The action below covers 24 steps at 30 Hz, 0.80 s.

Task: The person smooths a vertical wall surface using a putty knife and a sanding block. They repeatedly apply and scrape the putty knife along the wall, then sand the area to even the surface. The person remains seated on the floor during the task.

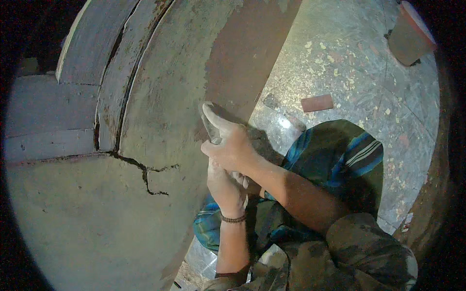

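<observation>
My two hands are together in the middle, dusted pale, beside a wall-like surface coated in grey-green. My right hand (pixel 232 144) lies over the left, with one finger stretched up and to the left. Under that finger shows a flat grey blade-like piece (pixel 210 128), which the right hand seems to grip; its exact kind is unclear. Below it, my left hand (pixel 224 189), with a dark beaded bracelet (pixel 233 219) at the wrist, has curled fingertips showing at its right side. The right hand hides most of its grasp.
The coated surface (pixel 165 102) has a brown strip (pixel 245 53) at its right and a jagged crack (pixel 144 169). Grooved grey moulding (pixel 119 63) rises at upper left. On the flake-strewn floor (pixel 340 72) lie a reddish rectangular block (pixel 317 103) and a red-rimmed bucket (pixel 410 36).
</observation>
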Each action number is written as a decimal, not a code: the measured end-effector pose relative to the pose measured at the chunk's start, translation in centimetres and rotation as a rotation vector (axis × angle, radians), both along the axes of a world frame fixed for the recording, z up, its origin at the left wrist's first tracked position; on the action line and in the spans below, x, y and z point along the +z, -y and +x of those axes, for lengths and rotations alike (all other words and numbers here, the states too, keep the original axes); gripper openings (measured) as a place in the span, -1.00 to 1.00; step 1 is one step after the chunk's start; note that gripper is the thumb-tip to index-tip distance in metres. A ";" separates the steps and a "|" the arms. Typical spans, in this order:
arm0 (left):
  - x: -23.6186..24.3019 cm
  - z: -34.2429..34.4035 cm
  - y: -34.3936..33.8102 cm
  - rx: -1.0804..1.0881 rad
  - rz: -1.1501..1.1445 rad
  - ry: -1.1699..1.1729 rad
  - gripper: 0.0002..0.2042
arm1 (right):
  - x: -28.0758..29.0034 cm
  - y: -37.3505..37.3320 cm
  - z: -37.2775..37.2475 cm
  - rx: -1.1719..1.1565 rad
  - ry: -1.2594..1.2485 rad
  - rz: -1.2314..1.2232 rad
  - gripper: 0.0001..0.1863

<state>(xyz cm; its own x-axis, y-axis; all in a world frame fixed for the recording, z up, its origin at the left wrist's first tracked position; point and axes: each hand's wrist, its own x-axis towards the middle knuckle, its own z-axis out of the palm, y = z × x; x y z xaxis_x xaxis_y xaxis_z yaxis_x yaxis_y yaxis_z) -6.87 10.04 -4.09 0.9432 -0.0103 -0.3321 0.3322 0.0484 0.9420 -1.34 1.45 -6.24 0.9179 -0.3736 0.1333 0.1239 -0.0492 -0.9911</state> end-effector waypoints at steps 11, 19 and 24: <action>-2.3 0.8 -4.3 -0.304 0.021 -0.022 -0.60 | 1.5 4.0 0.8 -0.047 -0.020 0.350 -0.17; -7.4 -7.7 -8.3 -0.894 1.069 0.324 -0.59 | 5.7 5.1 -4.8 -0.028 0.098 0.315 -0.17; -6.3 -9.6 -7.3 -0.956 1.393 0.146 -0.51 | 8.5 4.2 -9.6 0.017 0.141 0.259 -0.17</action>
<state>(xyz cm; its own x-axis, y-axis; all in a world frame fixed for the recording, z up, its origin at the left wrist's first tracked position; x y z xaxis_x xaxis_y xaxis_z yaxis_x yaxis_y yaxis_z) -16.44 17.38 -10.34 0.7944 -0.3490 -0.4971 -0.3372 -0.9341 0.1170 -10.98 -2.76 2.27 0.9034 -0.3968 0.1624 0.2602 0.2064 -0.9432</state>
